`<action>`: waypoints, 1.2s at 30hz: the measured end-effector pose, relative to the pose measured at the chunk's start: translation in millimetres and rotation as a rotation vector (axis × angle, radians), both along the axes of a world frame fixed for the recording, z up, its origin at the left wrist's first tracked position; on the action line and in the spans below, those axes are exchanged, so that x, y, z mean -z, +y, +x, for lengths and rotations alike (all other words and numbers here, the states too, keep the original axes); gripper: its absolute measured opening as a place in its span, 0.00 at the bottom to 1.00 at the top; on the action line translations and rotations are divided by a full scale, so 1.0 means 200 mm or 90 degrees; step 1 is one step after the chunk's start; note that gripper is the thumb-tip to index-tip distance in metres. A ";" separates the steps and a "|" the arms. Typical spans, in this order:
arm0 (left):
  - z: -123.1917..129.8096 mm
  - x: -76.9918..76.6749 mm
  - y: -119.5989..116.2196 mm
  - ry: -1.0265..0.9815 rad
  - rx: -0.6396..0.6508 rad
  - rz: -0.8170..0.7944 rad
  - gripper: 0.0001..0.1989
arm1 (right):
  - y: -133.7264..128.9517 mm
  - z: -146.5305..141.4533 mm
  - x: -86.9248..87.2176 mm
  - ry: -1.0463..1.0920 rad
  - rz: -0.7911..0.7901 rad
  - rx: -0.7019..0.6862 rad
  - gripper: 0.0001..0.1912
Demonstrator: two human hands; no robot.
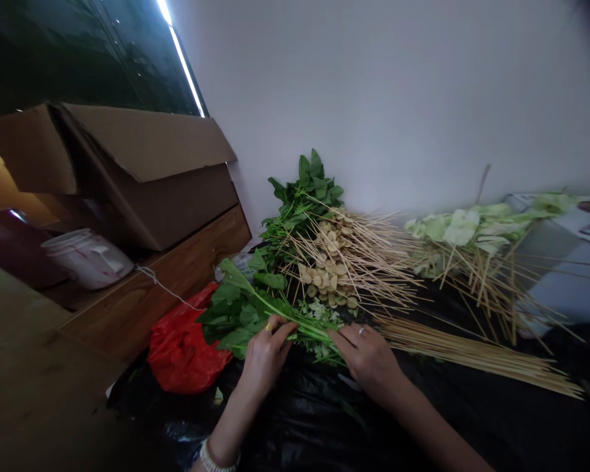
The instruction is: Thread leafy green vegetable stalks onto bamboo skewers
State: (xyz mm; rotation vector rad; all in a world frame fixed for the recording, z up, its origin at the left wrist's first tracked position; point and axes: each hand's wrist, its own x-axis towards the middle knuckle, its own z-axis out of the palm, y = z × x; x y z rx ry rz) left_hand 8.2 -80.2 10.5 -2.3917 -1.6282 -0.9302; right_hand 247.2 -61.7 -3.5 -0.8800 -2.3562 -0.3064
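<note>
A bunch of leafy green vegetables (240,308) lies across the black plastic sheet, its leaves to the left and its stems to the right. My left hand (270,341) has its fingers closed on the stems near the leaves. Further right, my right hand (361,351) pinches the stem ends. Chopped greens (322,311) lie just behind the stems. A bundle of bare wooden skewers (476,351) extends to the right of my right hand. Behind it are skewers with pale slices (329,275) threaded on them.
A crumpled red plastic bag (187,347) sits at the left on the black plastic (295,419). More greens (307,190) lie against the wall. Skewered pale green leaves (462,226) are at the right. An open cardboard box (167,203) and a white container (88,259) stand on a wooden surface.
</note>
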 end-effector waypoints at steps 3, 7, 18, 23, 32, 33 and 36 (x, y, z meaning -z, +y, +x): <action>0.01 0.00 -0.01 0.023 -0.021 0.004 0.09 | -0.01 0.00 0.00 0.004 -0.019 0.000 0.17; 0.05 0.01 -0.01 -0.016 -0.100 0.007 0.05 | -0.04 -0.03 0.00 0.034 -0.088 -0.006 0.13; 0.15 0.00 0.08 -0.496 -0.149 -0.166 0.08 | -0.04 -0.05 -0.02 0.245 -0.380 -0.066 0.14; 0.00 -0.08 0.14 -0.705 -0.175 -0.183 0.15 | 0.00 0.01 -0.06 0.307 -0.431 -0.070 0.14; 0.05 -0.23 0.03 -0.561 -0.040 -0.177 0.12 | 0.00 0.00 -0.04 0.399 -0.640 -0.112 0.16; 0.07 -0.22 0.02 -0.510 -0.029 -0.164 0.10 | 0.00 -0.01 -0.04 0.393 -0.641 -0.112 0.16; 0.13 -0.20 0.02 -0.300 0.020 -0.118 0.10 | 0.00 -0.02 -0.04 0.342 -0.588 -0.094 0.14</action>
